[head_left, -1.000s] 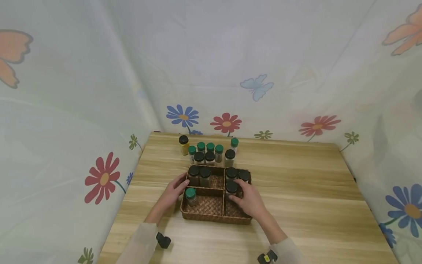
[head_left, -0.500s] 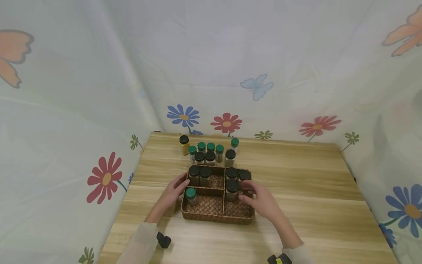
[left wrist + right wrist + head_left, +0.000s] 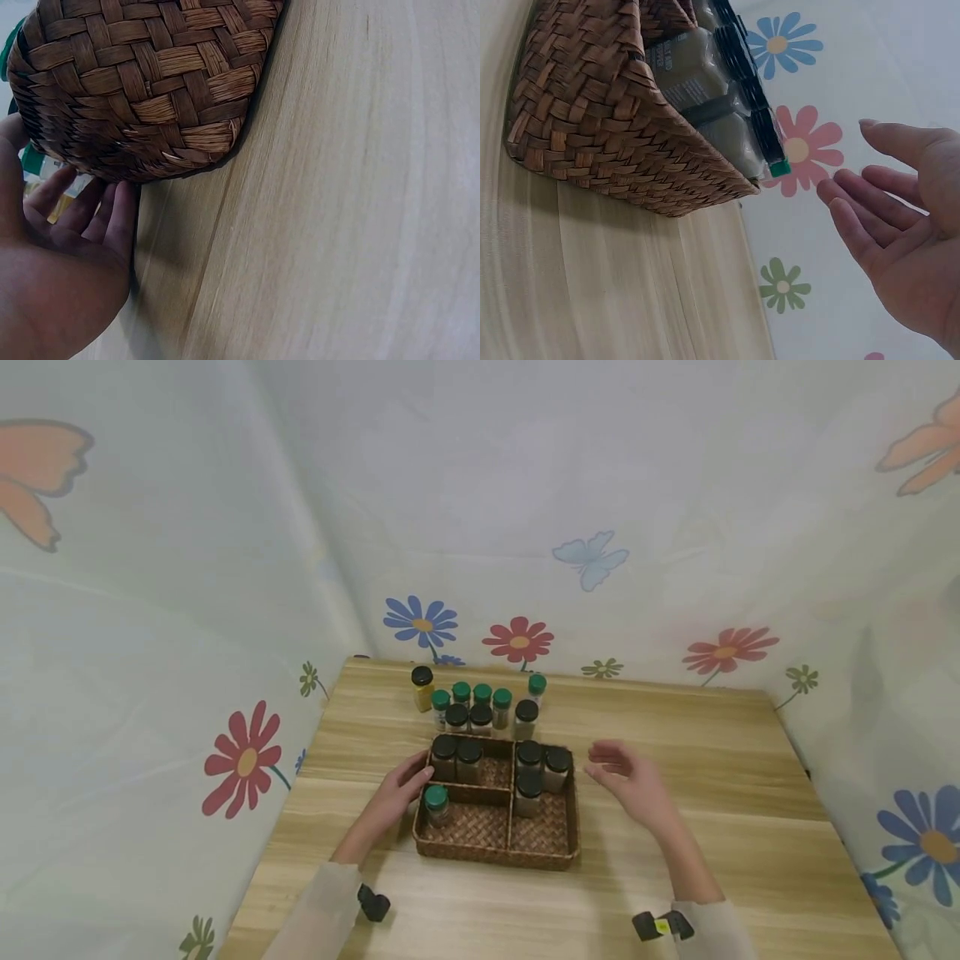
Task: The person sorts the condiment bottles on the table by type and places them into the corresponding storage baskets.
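A brown woven basket (image 3: 495, 853) with three compartments stands on the table. My left hand (image 3: 397, 787) holds its left wall, thumb at the rim and fingers against the outside, as the left wrist view (image 3: 67, 262) shows. Two black-lidded spice jars (image 3: 469, 762) stand in the back left compartment. One green-capped jar (image 3: 437, 806) is in the front left one. The right compartment has three black-lidded jars (image 3: 528, 795) grouped toward its back. My right hand (image 3: 630, 785) hovers to the right of the basket, fingers loosely bent, holding nothing; the right wrist view shows its bare palm (image 3: 922, 262).
Behind the basket stand several green-capped jars (image 3: 502, 710), black-lidded jars (image 3: 526, 722) and a yellow jar (image 3: 423, 692). The wooden table (image 3: 697, 777) reaches a flower-printed cloth (image 3: 480, 527) at the back and sides.
My right hand has let go of the front black-lidded jar in the right compartment and moved away to the right, out of the basket. My left hand has stayed on the basket.
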Motion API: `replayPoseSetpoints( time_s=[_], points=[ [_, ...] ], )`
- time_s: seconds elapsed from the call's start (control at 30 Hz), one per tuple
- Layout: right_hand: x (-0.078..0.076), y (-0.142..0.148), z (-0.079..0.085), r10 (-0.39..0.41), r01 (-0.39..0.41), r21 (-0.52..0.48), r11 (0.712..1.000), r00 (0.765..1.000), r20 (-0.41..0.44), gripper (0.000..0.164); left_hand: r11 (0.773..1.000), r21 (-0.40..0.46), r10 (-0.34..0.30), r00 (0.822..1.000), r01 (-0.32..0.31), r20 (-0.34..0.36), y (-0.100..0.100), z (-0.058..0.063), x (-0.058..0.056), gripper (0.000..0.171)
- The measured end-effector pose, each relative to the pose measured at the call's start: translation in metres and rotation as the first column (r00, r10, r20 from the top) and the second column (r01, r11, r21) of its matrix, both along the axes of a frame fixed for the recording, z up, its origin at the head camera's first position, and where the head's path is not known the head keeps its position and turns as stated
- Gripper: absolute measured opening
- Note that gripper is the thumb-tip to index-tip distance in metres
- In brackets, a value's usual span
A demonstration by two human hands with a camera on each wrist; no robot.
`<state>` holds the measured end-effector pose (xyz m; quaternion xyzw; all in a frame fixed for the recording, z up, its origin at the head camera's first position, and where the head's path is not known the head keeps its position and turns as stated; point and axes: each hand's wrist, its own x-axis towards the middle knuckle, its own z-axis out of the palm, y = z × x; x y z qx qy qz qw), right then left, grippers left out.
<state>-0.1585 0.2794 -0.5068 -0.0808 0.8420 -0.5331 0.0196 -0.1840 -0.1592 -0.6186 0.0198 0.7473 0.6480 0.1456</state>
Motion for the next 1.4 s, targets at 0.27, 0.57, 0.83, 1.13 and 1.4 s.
replayPoseSetpoints(
  time_s=[0.27, 0.57, 0.83, 1.13, 1.4],
  points=[
    [-0.027, -0.011, -0.001, -0.014, 0.015, 0.02, 1.0, 0.998, -0.059, 0.042, 1.0, -0.004, 0.005, 1.0, -0.005, 0.0, 0.002, 0.002, 0.001, 0.068],
    [-0.061, -0.031, -0.02, 0.015, -0.014, 0.022, 1.0, 0.997, -0.071, 0.043, 1.0, -0.014, 0.022, 1.0, -0.022, -0.008, 0.001, 0.0, 0.002, 0.066],
    [-0.091, -0.047, -0.034, 0.049, -0.048, 0.012, 0.999, 0.997, -0.053, 0.046, 1.0, 0.0, 0.018, 1.0, -0.018, -0.004, 0.001, -0.002, 0.0, 0.066],
    [-0.109, -0.055, -0.041, 0.095, -0.095, 0.018, 0.995, 0.995, -0.022, 0.05, 1.0, -0.019, 0.015, 1.0, -0.015, 0.015, 0.002, -0.004, 0.002, 0.07],
    [-0.122, -0.065, -0.046, 0.129, -0.129, -0.019, 0.992, 0.991, 0.028, 0.049, 0.999, -0.015, 0.037, 0.999, -0.037, -0.001, 0.002, -0.004, 0.002, 0.069]
  ],
)
